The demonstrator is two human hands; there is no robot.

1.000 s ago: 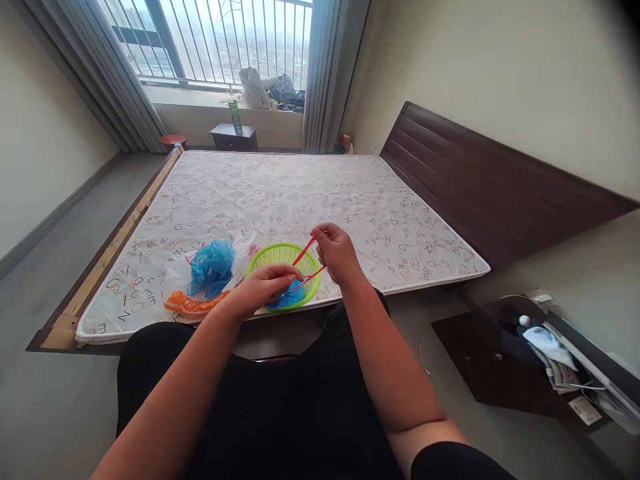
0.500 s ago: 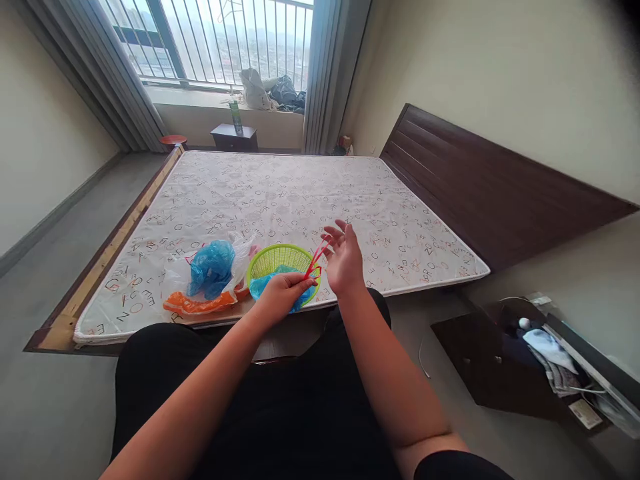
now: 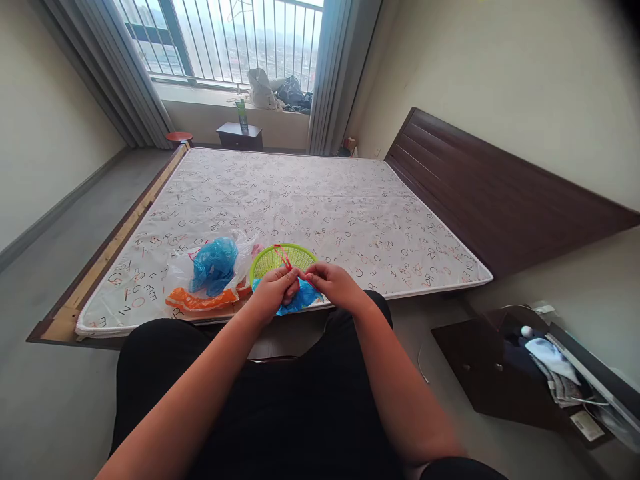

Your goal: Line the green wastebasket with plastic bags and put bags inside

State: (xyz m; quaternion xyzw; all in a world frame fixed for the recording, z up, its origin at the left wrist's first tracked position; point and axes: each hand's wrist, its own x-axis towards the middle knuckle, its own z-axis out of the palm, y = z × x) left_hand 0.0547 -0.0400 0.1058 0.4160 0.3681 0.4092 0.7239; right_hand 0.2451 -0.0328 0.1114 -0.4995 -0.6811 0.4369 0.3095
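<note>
Red plastic string (image 3: 283,256) loops up from between the fingers of my left hand (image 3: 274,291), which is closed on it. My right hand (image 3: 336,285) pinches another part of the string close beside the left fingertips. Both hands are over the front of a green plastic basket (image 3: 263,260), hiding part of it. A blue plastic bag (image 3: 302,300) lies in the basket and spills over its front rim. Left of the basket, another blue plastic bag (image 3: 215,265) rests on a clear and orange plastic bag (image 3: 200,300).
The bags and basket are at the near edge of a patterned mattress (image 3: 300,187). A dark headboard (image 3: 480,180) stands to the right. Cloths lie on a dark nightstand (image 3: 480,360) at lower right. A small cabinet (image 3: 240,138) stands beyond the bed.
My right hand has come down from its raised, open pose and now pinches the string beside my left hand. The string loop now leans left above the left fingers.
</note>
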